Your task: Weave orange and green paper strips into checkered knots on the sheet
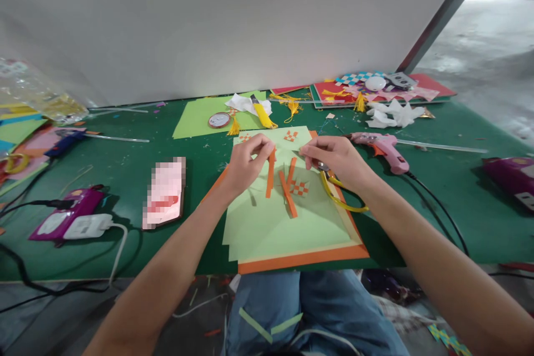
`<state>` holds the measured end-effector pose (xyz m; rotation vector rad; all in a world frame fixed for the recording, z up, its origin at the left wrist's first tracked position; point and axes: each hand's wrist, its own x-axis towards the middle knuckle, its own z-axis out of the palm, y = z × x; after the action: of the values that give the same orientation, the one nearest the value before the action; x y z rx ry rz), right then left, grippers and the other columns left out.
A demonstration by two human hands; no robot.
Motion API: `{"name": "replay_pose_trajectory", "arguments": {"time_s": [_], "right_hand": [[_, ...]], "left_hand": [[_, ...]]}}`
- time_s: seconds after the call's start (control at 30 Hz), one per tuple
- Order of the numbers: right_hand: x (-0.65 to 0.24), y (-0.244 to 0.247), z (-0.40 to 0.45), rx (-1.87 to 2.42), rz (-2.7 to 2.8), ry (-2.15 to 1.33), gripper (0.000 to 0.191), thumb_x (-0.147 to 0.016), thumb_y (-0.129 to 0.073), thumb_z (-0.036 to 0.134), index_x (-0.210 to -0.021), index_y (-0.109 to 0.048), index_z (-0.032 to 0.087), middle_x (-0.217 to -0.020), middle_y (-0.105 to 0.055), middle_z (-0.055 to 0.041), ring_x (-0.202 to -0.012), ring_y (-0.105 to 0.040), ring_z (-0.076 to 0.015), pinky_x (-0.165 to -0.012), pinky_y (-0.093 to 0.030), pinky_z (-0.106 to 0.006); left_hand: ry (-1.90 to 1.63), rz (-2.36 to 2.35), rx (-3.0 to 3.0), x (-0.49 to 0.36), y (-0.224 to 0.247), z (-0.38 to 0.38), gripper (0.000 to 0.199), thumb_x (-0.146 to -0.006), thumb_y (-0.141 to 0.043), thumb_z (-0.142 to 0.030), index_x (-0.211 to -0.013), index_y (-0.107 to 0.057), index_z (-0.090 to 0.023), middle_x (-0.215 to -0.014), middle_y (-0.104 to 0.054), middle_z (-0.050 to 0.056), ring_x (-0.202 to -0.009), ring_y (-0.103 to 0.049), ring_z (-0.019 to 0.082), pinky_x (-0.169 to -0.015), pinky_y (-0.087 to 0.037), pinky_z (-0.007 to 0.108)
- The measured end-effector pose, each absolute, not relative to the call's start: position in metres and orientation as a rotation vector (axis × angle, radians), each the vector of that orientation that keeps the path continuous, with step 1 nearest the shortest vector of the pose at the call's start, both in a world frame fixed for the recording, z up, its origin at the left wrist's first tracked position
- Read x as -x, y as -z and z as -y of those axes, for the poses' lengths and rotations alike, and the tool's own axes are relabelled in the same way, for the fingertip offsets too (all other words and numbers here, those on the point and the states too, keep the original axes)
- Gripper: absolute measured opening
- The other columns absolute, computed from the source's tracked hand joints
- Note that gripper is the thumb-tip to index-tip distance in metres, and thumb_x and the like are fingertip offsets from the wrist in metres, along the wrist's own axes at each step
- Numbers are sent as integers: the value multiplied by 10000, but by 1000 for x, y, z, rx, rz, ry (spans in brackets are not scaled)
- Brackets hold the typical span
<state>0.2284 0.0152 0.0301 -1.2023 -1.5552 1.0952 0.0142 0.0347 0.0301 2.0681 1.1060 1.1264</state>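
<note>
Above a stack of pale green paper sheets [287,233], my left hand [246,164] pinches an orange paper strip [271,178] that hangs down from the fingertips. My right hand [337,158] is closed in a pinch a short way to the right; what its fingertips hold, if anything, is too small to make out. Between and below the hands lie loose orange paper strips [287,194] and a small orange checkered woven piece [300,188]. Another checkered piece [291,136] rests higher on the sheets. Yellow-handled scissors [336,197] lie partly hidden under my right hand.
A pink glue gun [387,153] with a clear stick lies at the right. To the left are a phone [167,192] and a purple power box [79,214] with cables. At the back are a yellow cutter [263,113], a round tin [219,120] and tassels [293,107].
</note>
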Motion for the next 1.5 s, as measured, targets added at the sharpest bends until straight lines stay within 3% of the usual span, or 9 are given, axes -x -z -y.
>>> {"name": "replay_pose_trajectory", "arguments": {"time_s": [0.13, 0.27, 0.53, 0.7, 0.93, 1.07, 1.17, 1.33, 1.5], "right_hand": [[-229, -29, -15, 1292, 1589, -983, 293, -835, -622, 416, -667, -647, 177, -589, -627, -7, -524, -469, -105, -505, -340, -257], [-224, -18, -15, 1208, 1905, -843, 120, -825, -606, 246, -802, -709, 189, -704, -676, -5, -600, -557, -120, -603, -421, -267], [-221, -18, -3, 858, 2501, -1053, 443, -795, -518, 12, -1019, -756, 311, -929, -613, -25, -863, -603, -152, -805, -467, -296], [-217, -14, -1, 854, 2478, -1068, 246, -822, -618, 122, -895, -777, 295, -878, -609, -23, -823, -587, -160, -787, -462, -308], [-216, -23, 0, 843, 2328, -1165, 227, -838, -577, 141, -860, -769, 260, -805, -598, -7, -714, -558, -124, -652, -430, -263], [-228, -36, -4, 932, 1869, -1314, 150, -832, -639, 300, -874, -757, 217, -788, -651, -12, -675, -570, -126, -614, -437, -262], [-240, -34, -13, 1128, 1377, -1200, 185, -797, -671, 369, -866, -750, 216, -678, -641, 7, -560, -530, -115, -520, -410, -255], [-248, -25, -27, 1168, 1099, -1090, 156, -710, -727, 358, -796, -748, 230, -938, -723, -44, -845, -646, -190, -686, -504, -297], [-243, -29, -24, 1085, 1033, -1234, 199, -613, -799, 378, -706, -711, 225, -804, -714, -24, -787, -662, -179, -774, -512, -326]], "left_hand": [[-1298, -1141, -1910, -7, -28, -45, 292, -926, -526, -389, -714, -545, -191, -665, -582, -1, -645, -569, 135, -648, -434, 255], [-1442, -1077, -1772, -5, -27, -50, 286, -918, -547, -399, -723, -558, -190, -655, -561, -7, -647, -566, 130, -663, -468, 254], [-1396, -949, -1556, -10, -23, -51, 293, -889, -598, -414, -712, -550, -186, -666, -553, -10, -628, -555, 116, -653, -512, 251], [-1365, -930, -1366, -11, -21, -54, 302, -860, -632, -420, -697, -536, -184, -664, -563, -16, -599, -551, 93, -625, -503, 220], [-1339, -896, -1391, -12, -21, -53, 300, -876, -617, -407, -694, -537, -181, -665, -565, -14, -625, -555, 94, -644, -501, 212], [-1338, -948, -1541, -12, -20, -50, 296, -896, -588, -421, -726, -548, -183, -706, -572, -7, -667, -566, 106, -685, -513, 231], [-1341, -939, -1574, -12, -20, -47, 290, -899, -582, -437, -754, -542, -188, -724, -568, -6, -660, -564, 109, -681, -511, 241], [-1272, -804, -1539, -13, -21, -46, 278, -910, -574, -429, -766, -535, -195, -694, -565, -9, -628, -571, 109, -633, -505, 242], [-1235, -690, -1481, -13, -22, -47, 277, -910, -584, -413, -752, -526, -193, -672, -565, -18, -591, -566, 99, -594, -507, 236]]}}
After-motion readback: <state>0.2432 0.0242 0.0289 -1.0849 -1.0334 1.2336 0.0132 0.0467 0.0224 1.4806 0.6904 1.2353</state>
